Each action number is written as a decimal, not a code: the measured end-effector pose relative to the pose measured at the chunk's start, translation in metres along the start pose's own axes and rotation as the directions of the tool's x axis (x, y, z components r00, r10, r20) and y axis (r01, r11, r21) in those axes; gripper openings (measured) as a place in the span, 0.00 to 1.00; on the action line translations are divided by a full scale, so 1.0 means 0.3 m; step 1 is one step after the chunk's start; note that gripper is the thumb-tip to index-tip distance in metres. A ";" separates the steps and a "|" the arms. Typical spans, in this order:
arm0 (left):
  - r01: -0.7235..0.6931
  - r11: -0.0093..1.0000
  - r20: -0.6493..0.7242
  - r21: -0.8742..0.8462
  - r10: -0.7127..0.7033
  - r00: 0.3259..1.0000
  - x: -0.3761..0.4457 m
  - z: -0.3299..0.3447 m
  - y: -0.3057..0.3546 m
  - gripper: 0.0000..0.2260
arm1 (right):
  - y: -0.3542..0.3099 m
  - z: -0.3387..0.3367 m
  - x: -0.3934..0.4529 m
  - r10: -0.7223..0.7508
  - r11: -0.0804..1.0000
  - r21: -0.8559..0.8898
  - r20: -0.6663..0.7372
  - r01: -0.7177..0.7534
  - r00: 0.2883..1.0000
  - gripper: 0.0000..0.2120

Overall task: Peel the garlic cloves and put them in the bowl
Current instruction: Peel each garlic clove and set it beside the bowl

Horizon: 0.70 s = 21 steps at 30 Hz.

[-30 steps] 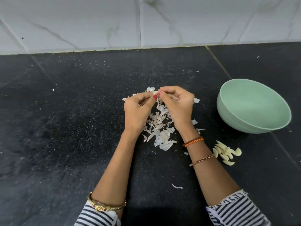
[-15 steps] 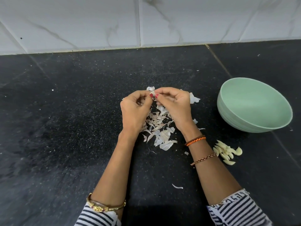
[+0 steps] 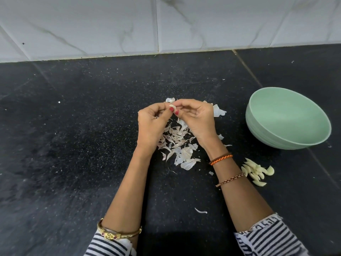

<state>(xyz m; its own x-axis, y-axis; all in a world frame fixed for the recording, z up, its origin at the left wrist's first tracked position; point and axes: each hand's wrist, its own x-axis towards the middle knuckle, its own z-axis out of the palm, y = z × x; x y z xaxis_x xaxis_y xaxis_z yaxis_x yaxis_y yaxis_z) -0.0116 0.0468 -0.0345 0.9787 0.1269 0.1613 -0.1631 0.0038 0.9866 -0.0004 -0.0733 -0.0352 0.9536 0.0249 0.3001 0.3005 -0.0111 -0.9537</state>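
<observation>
Both hands meet over the middle of the black counter. My left hand (image 3: 150,127) and my right hand (image 3: 198,121) pinch one small pale garlic clove (image 3: 172,106) between thumbs and fingertips; most of it is hidden by the fingers. Below the hands lies a heap of papery garlic skins (image 3: 180,145). A pile of several peeled cloves (image 3: 257,171) lies on the counter to the right of my right forearm. The pale green bowl (image 3: 287,119) stands at the right, tipped slightly, and its visible inside holds nothing.
The black speckled counter (image 3: 83,145) runs back to a white marble-tiled wall (image 3: 166,24). A stray skin sliver (image 3: 201,211) lies between my forearms, and a larger skin piece (image 3: 218,110) sits just right of my right hand.
The hands stay together over the skins; the fingertips have shifted slightly on the clove, and more of its pale surface shows at the thumbs.
</observation>
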 end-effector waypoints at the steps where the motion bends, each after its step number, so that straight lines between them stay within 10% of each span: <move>1: 0.013 1.000 0.000 -0.014 -0.013 1.000 -0.001 0.001 0.003 0.06 | 0.001 -0.001 0.000 -0.012 1.000 -0.015 -0.001 0.012 1.000 0.13; 21: 0.093 0.995 -0.092 -0.026 -0.095 0.991 -0.001 -0.005 0.009 0.06 | -0.021 -0.010 0.000 0.184 0.966 0.175 0.042 -0.189 0.982 0.12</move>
<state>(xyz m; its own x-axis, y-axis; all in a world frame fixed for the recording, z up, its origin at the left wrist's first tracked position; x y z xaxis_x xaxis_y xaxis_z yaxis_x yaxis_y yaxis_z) -0.0124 0.0483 -0.0318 0.9741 0.2167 0.0642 -0.0748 0.0412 0.9963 -0.0024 -0.0764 -0.0291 0.9909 0.0648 0.1181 0.1065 0.1600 -0.9814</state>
